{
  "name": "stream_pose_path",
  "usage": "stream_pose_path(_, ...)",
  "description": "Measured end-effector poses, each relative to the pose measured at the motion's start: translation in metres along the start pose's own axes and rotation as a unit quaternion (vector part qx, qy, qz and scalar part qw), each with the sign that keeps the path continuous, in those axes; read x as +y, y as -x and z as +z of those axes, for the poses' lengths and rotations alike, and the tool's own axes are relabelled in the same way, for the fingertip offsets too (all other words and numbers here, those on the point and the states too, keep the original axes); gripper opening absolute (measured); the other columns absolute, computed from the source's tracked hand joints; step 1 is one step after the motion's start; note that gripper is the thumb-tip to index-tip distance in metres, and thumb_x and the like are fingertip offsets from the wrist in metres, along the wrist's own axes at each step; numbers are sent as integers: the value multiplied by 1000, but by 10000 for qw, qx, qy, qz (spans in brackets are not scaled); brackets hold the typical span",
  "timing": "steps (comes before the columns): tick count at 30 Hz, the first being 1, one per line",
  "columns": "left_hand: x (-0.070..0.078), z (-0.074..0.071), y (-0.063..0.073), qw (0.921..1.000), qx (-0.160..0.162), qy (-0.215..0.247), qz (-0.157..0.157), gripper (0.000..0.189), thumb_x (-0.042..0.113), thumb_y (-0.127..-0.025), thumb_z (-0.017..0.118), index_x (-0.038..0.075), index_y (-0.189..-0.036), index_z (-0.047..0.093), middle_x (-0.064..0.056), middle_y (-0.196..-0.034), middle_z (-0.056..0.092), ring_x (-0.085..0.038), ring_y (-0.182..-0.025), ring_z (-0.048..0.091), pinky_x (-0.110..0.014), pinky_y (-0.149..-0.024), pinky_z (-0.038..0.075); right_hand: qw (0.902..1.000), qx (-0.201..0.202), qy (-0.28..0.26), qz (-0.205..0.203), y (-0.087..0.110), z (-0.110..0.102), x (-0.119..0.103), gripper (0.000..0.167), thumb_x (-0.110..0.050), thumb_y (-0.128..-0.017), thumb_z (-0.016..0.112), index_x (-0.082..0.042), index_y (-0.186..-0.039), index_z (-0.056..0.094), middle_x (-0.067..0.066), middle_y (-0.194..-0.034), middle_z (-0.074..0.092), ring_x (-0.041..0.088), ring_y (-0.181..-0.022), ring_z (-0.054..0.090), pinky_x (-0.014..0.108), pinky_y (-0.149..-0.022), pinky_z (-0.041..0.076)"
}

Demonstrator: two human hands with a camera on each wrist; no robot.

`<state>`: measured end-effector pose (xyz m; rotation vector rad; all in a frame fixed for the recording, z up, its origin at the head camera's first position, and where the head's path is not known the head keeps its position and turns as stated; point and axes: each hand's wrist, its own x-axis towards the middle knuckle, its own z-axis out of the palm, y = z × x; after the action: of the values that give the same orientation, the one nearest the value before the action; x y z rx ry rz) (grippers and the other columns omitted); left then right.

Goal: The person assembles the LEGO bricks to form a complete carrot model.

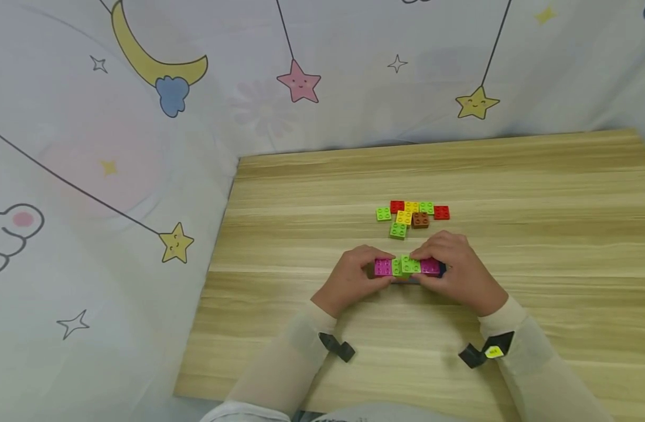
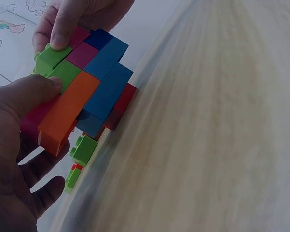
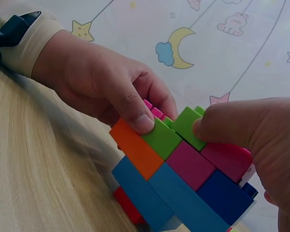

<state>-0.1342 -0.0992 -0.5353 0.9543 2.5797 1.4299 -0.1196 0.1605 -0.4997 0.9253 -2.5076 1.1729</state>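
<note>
Both hands hold one built-up stack of toy building bricks (image 3: 190, 166) from opposite ends. My left hand (image 1: 351, 278) pinches its left end, the thumb on a green brick (image 3: 161, 139) above an orange brick (image 2: 70, 113). With thumb and fingers, my right hand (image 1: 461, 272) grips a raised green brick (image 1: 409, 265) on the top layer. Magenta bricks (image 1: 382, 268) flank the green ones. Lower layers show blue bricks (image 2: 106, 58), a dark blue brick (image 3: 227, 195) and a red brick (image 2: 121, 107) at the bottom. The fingers hide part of the far side.
Beyond the stack, loose bricks lie grouped on the wooden table (image 1: 301, 205): red bricks (image 1: 442, 212), yellow bricks (image 1: 403, 217), a brown brick (image 1: 420, 220) and several green bricks (image 1: 398, 231). A printed cloth (image 1: 348, 117) hangs behind the table and along its left side.
</note>
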Motion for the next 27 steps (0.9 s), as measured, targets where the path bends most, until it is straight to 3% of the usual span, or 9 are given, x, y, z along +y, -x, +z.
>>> stream_pose_path(7,3,-3,0,9999,41,81,-44,35,22,-85,88,16,-118,77,7,-113,74,-3,-104,62,-31,-91,55,9998,-180,-33,-8,-6,1,2,33,-10,-70,94,-16,-98,77,-9,-94,73,17,-96,62,46,-90,39)
stream_pose_path(19,1,1,1,9999,-63,109,-56,35,25,-87,86,18,-120,76,9,-114,73,-3,-105,62,-31,-91,55,10000,-85,-44,-24,1,1,5,37,-9,-69,95,-18,-100,76,-9,-99,75,18,-99,64,46,-92,37)
stream_pose_path(27,3,0,1,10000,-51,-41,-59,36,25,-87,87,17,-120,75,9,-115,73,-3,-106,61,-32,-91,56,9994,-139,-10,305,8,2,9,49,-15,-71,96,-17,-115,74,-3,-111,75,21,-108,63,51,-94,38)
